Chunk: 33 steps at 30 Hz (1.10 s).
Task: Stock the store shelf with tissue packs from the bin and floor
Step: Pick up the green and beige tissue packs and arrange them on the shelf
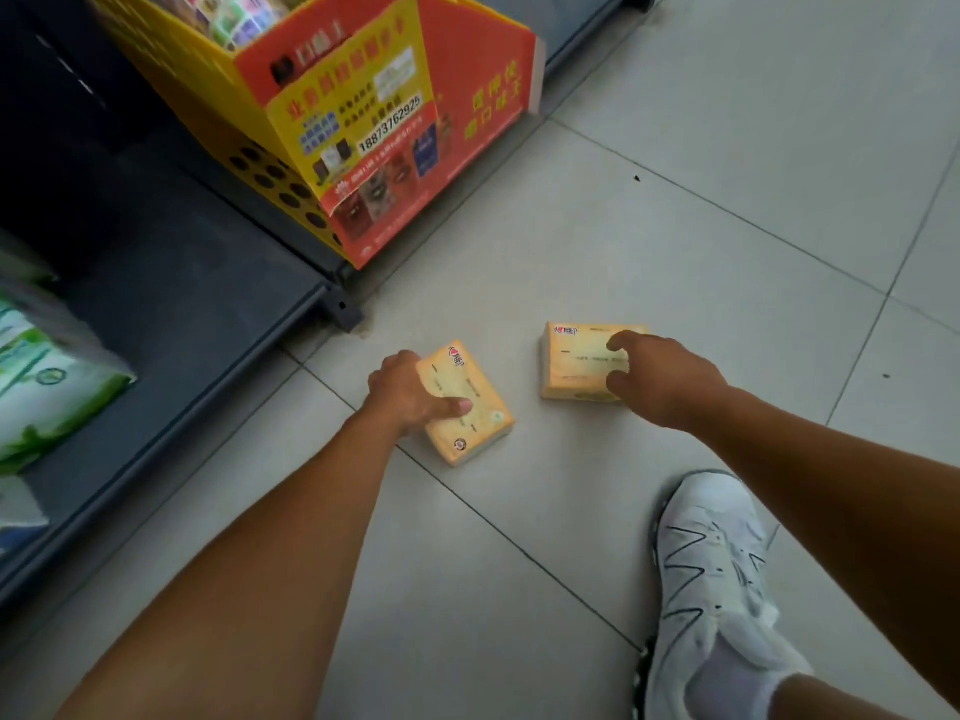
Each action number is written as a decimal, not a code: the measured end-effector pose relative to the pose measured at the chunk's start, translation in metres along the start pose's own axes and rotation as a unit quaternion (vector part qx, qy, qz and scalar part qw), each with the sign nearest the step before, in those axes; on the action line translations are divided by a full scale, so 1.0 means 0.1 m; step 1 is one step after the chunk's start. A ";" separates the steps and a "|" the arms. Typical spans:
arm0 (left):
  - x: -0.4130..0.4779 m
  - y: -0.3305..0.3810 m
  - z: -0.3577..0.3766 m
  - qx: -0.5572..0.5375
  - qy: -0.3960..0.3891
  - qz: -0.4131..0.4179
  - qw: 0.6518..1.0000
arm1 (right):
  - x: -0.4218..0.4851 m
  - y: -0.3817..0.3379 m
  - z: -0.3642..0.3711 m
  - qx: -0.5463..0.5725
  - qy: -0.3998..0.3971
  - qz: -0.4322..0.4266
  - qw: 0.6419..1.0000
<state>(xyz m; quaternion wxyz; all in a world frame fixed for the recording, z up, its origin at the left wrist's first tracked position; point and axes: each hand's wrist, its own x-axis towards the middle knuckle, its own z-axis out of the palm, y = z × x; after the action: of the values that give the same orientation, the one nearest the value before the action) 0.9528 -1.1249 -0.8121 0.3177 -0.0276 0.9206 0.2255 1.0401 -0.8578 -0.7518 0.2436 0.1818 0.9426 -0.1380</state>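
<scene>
A pale grey tiled floor (pixel 675 226) with thin dark grout lines filled most of the view, running out ahead of both grips and off to the right of them. To the left of the left grip (pixel 410 397) lay the dark grey metal bottom shelf (pixel 182 304) of a store rack, its front edge slanting past just beyond that grip. Ahead of the left grip, a yellow-and-red cardboard display bin (pixel 363 122) printed with characters and a phone number stood at the shelf's edge. Far to the left of the left grip, green-and-white wrapped packs (pixel 41 387) rested on the shelf. Nearer the person than the right grip (pixel 665 381), a white sneaker (pixel 711 574) with dark line markings stood flat on the tiles.

Two tissue packs lay flat on the floor, apart from each other, one under each grip. Both were small yellow-orange soft rectangles with a red heart logo at one corner and faint printed lines across the top. The left tissue pack (pixel 483 423) lay skewed, with a round mark near its nearer corner. The right tissue pack (pixel 576 361) lay almost square to the view.

The left grip was closed over its pack, fingers curled down the far left side and thumb across the top. The right grip clasped the right end of its pack between forefinger and thumb.
</scene>
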 end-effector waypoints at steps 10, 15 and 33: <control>-0.40 -0.12 0.18 -0.180 -0.006 -0.003 0.984 | -0.15 0.10 0.26 0.140 0.045 0.058 0.988; -0.67 -0.18 0.18 -0.323 0.039 -0.019 0.945 | -0.01 0.22 0.27 0.316 0.087 0.159 0.931; -1.06 -0.32 -0.06 -0.453 0.031 -0.031 0.890 | 0.25 -0.13 0.49 0.565 -0.036 0.137 0.813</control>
<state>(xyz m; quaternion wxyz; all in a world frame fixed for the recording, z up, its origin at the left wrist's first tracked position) 1.0401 -1.1658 -0.7574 0.2486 -0.2044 0.7263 0.6074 1.0344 -0.8792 -0.8039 0.1485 0.4096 0.6541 -0.6183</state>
